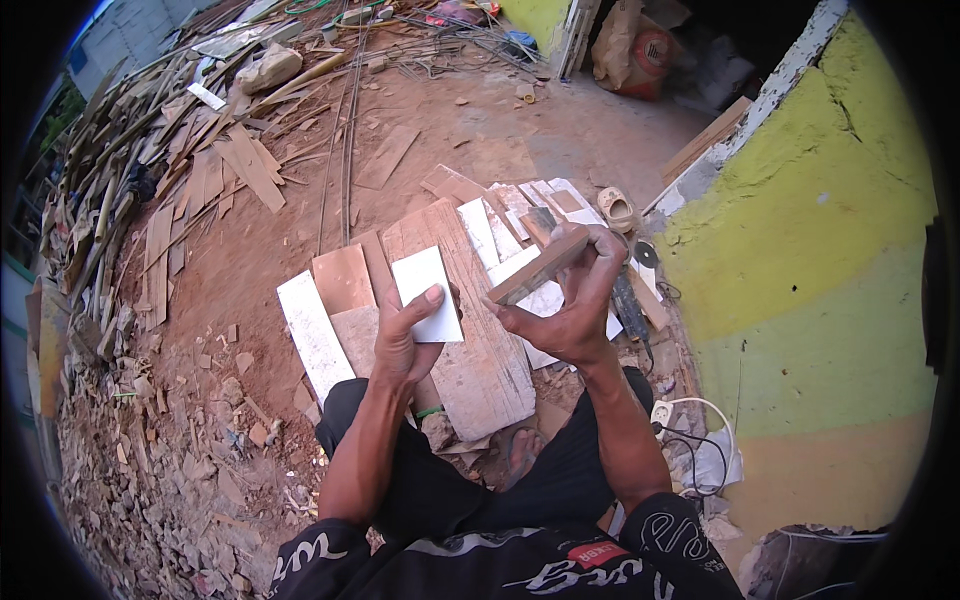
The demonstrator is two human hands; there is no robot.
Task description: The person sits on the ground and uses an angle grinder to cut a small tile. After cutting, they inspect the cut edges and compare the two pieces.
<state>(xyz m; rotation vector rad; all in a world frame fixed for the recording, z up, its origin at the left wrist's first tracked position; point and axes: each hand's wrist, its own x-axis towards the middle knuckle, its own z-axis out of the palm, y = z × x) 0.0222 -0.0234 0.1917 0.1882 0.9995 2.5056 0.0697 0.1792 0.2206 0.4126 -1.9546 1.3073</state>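
My left hand (397, 340) grips a white rectangular tile piece (427, 285), its thumb lying across the glossy face. In my right hand (572, 325) is a brown, flat-sided block (536, 270), pinched along its edges between thumb and fingers; whether it is wood or stone I cannot tell. The two things are held apart. Below them, a long worn board (485, 375) lies between my knees. White tile pieces (325, 335) and a brown tile (342, 277) lie to its left, with more pieces (482, 235) behind it.
A dark corded power tool (630, 308) and a black disc (646, 254) lie to the right. A socket block (661, 413) with cables sits by the yellow-green wall (800, 230). Planks and poles (190, 150) are heaped at far left, rubble (170, 460) at near left.
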